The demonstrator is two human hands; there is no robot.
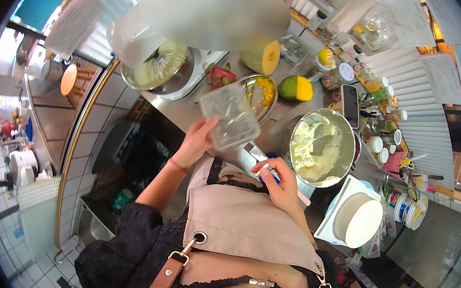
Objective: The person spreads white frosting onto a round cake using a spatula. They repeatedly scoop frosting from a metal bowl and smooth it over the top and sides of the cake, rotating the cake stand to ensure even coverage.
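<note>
My left hand grips a clear plastic container by its near left edge, tilted over the counter. Close beside it, my right hand is closed on a slim tool with a pale flat blade; a bit of blue shows by the fingers, and its kind is unclear. Right of that hand stands a metal mixing bowl with pale whipped cream inside. Just beyond the container, a round metal tray holds diced yellow fruit.
Behind lie a cut mango, a dragon fruit and a halved melon. A stand mixer with its bowl is far left. Jars and a phone line the right. A white round tub sits near right.
</note>
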